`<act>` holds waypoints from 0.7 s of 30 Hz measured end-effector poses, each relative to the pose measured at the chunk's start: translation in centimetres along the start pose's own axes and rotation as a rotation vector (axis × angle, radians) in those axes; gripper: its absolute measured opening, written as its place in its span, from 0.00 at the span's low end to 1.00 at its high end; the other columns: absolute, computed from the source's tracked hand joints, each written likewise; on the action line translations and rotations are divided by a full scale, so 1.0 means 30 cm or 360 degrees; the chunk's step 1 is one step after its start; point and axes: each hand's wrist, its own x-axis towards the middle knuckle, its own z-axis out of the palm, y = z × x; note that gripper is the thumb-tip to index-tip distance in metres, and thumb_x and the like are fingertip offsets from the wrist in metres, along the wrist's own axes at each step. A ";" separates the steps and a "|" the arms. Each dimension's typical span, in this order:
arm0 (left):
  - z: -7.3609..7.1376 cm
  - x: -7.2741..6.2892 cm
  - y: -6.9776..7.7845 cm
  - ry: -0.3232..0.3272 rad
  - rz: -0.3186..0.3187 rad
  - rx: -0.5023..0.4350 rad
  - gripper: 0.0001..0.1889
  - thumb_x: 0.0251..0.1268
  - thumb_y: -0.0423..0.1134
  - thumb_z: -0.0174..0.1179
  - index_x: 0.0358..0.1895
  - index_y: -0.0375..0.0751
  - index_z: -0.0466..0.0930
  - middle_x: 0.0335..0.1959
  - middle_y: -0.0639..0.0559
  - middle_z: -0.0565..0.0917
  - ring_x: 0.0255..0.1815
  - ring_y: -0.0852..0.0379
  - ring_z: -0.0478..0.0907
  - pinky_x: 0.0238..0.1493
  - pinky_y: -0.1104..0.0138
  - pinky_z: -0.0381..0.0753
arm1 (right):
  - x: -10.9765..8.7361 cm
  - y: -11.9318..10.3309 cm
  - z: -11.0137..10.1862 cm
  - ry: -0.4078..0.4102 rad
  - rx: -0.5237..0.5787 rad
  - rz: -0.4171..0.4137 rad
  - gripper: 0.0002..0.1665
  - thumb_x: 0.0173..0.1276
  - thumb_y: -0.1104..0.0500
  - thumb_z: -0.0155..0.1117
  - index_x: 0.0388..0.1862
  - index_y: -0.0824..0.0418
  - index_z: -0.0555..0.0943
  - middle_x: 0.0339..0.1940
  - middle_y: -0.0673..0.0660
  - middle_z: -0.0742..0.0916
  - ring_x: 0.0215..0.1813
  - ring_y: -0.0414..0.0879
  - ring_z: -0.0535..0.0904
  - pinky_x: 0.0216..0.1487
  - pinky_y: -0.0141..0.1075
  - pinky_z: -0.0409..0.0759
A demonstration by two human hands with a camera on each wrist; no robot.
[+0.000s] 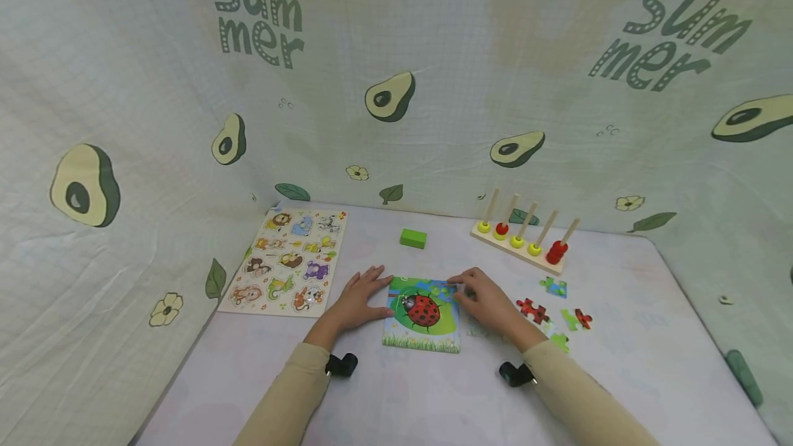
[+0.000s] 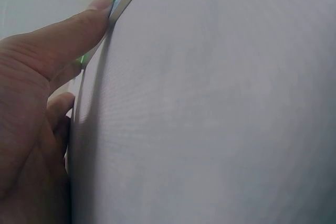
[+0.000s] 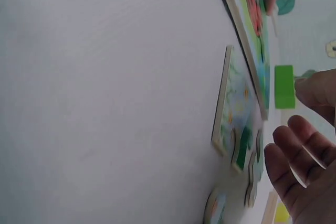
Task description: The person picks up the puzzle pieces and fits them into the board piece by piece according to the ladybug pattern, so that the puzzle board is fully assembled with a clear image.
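A square ladybug puzzle (image 1: 423, 315) lies flat on the table between the two hands. My left hand (image 1: 359, 301) rests along its left side with fingers spread, the thumb touching the edge. In the left wrist view that thumb (image 2: 79, 32) lies against the board's side. My right hand (image 1: 489, 301) is at the upper right corner, its fingertips close to or on the puzzle; contact is unclear. The right wrist view shows its thumb and loosely bent fingers (image 3: 296, 161) apart, with nothing visible between them. A grass-printed puzzle piece (image 3: 234, 103) lies beside the board, below this hand.
Loose puzzle pieces (image 1: 533, 310) are scattered to the right, among them a blue-green piece (image 1: 554, 286). A green block (image 1: 413, 238) sits behind the puzzle. An animal puzzle board (image 1: 285, 260) lies at left; a peg stand with beads (image 1: 517, 248) is at back right. Patterned cloth (image 1: 446, 157) surrounds the table.
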 end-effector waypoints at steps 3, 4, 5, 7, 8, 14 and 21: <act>0.000 0.001 -0.002 -0.0001 0.0001 -0.0003 0.41 0.62 0.56 0.70 0.77 0.50 0.67 0.82 0.47 0.57 0.84 0.47 0.45 0.82 0.50 0.36 | -0.018 0.017 -0.014 0.0003 -0.0011 0.0004 0.18 0.75 0.58 0.64 0.62 0.54 0.83 0.52 0.54 0.79 0.41 0.43 0.74 0.42 0.40 0.77; 0.000 0.001 -0.002 -0.0002 0.0002 -0.0004 0.41 0.62 0.56 0.70 0.77 0.50 0.66 0.82 0.47 0.57 0.84 0.47 0.45 0.82 0.50 0.36 | -0.025 0.025 -0.017 0.0007 -0.0023 0.0007 0.18 0.75 0.58 0.64 0.62 0.55 0.83 0.52 0.54 0.79 0.40 0.42 0.74 0.41 0.39 0.77; 0.000 0.001 -0.002 -0.0004 0.0002 -0.0005 0.41 0.62 0.56 0.70 0.77 0.50 0.66 0.82 0.47 0.57 0.84 0.47 0.45 0.82 0.51 0.36 | -0.033 0.030 -0.022 0.0011 -0.0025 0.0025 0.18 0.75 0.58 0.64 0.62 0.55 0.83 0.51 0.54 0.79 0.40 0.42 0.73 0.41 0.38 0.76; 0.000 0.002 -0.002 -0.0007 0.0003 -0.0009 0.41 0.63 0.56 0.70 0.77 0.50 0.66 0.82 0.48 0.56 0.84 0.47 0.44 0.82 0.51 0.36 | -0.049 0.040 -0.035 0.0016 -0.0018 0.0065 0.18 0.75 0.58 0.64 0.62 0.55 0.83 0.51 0.54 0.80 0.40 0.42 0.73 0.41 0.38 0.76; 0.000 0.002 -0.002 -0.0008 0.0002 -0.0011 0.41 0.63 0.56 0.70 0.77 0.50 0.66 0.82 0.48 0.56 0.84 0.47 0.44 0.82 0.51 0.36 | -0.058 0.045 -0.044 0.0017 -0.0021 0.0077 0.19 0.75 0.58 0.64 0.62 0.56 0.82 0.52 0.54 0.80 0.41 0.42 0.73 0.42 0.38 0.76; 0.002 0.004 -0.003 -0.0008 -0.0001 -0.0013 0.41 0.63 0.56 0.70 0.77 0.50 0.66 0.82 0.48 0.56 0.84 0.47 0.44 0.83 0.51 0.35 | -0.105 0.093 -0.108 0.0058 -0.0049 0.0144 0.19 0.74 0.58 0.64 0.62 0.57 0.82 0.52 0.55 0.80 0.44 0.45 0.76 0.44 0.44 0.79; 0.003 0.003 -0.004 -0.0008 -0.0002 -0.0012 0.41 0.63 0.56 0.70 0.78 0.50 0.66 0.82 0.48 0.56 0.84 0.47 0.44 0.82 0.51 0.36 | -0.147 0.188 -0.170 0.0096 -0.0167 0.0303 0.21 0.76 0.57 0.63 0.65 0.56 0.80 0.55 0.57 0.80 0.46 0.49 0.77 0.45 0.43 0.81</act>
